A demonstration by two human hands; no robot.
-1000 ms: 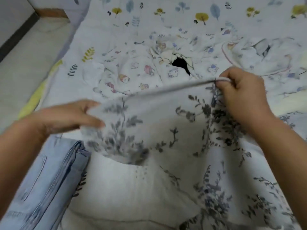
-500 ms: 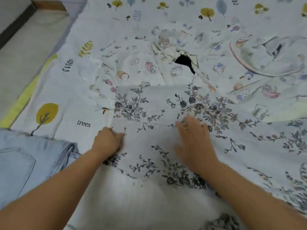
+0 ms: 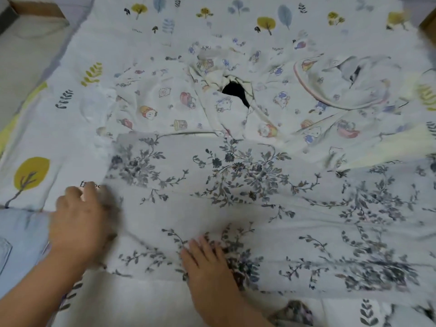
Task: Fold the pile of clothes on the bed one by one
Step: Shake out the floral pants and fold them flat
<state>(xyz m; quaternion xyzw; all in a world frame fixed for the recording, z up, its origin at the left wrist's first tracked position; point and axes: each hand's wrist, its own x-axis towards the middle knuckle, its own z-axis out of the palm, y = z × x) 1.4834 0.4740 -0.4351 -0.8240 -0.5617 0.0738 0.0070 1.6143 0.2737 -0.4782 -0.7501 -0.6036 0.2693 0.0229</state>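
Early stage: my left hand (image 3: 80,223) and right hand (image 3: 207,263), both spread flat, press the floral garment (image 3: 236,197) at the bed's (image 3: 212,24) near edge; jeans (image 3: 18,237) lie folded at near-left, cartoon-print clothes (image 3: 188,109) mid-bed remain unfolded.

A home bedroom, most likely: a bed (image 3: 70,142) under a tree-and-leaf printed sheet fills the view, household clothes (image 3: 212,107) are heaped toward 12 o'clock, and pale bare floor (image 3: 21,67) shows at 10 o'clock.
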